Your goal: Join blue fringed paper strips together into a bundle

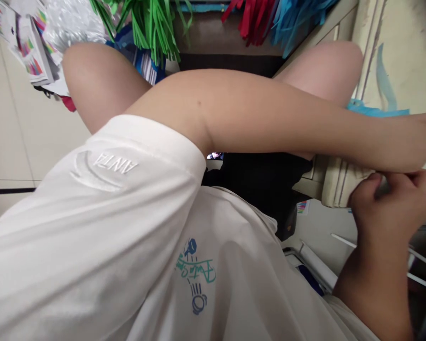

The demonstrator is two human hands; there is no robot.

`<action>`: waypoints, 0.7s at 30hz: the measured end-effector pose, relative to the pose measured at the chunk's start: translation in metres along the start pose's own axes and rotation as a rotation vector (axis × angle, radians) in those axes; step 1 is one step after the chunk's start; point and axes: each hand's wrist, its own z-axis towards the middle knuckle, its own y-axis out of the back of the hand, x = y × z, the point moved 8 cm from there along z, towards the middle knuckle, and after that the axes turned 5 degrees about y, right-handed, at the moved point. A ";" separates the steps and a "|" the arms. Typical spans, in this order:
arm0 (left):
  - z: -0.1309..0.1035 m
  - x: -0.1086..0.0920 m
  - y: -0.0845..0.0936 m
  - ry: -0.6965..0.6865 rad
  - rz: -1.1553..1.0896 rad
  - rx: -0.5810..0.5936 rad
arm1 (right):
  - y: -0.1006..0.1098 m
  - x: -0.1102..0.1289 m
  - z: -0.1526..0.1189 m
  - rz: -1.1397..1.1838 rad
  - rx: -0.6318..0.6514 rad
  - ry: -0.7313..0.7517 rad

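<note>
My left arm reaches across my body to the right, and my left hand (421,142) lies with fingers stretched out against the edge of a cream table (337,182); its fingertips run out of the picture. Just above that hand a blue paper strip (376,111) rests on the table. My right hand (394,203) sits directly below the left one, fingers curled, thumb and fingers pinched on a small grey thing (382,187) at the table's edge. What that thing is stays unclear.
My white shirt (135,246) fills the lower left and my knees (95,80) show above it. Green (149,23), red (250,16) and blue paper fringes (294,19) hang at the top, printed sheets (24,42) top left. White rails (315,265) lie low right.
</note>
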 end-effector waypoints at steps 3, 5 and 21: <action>-0.017 -0.006 -0.001 0.003 0.050 -0.027 | 0.009 0.020 -0.007 -0.026 0.029 -0.007; -0.017 -0.010 -0.002 0.006 0.188 -0.086 | 0.013 0.030 -0.011 -0.039 0.044 -0.002; -0.020 -0.022 -0.027 0.179 -0.263 -0.111 | 0.020 0.038 -0.023 -0.067 0.012 -0.086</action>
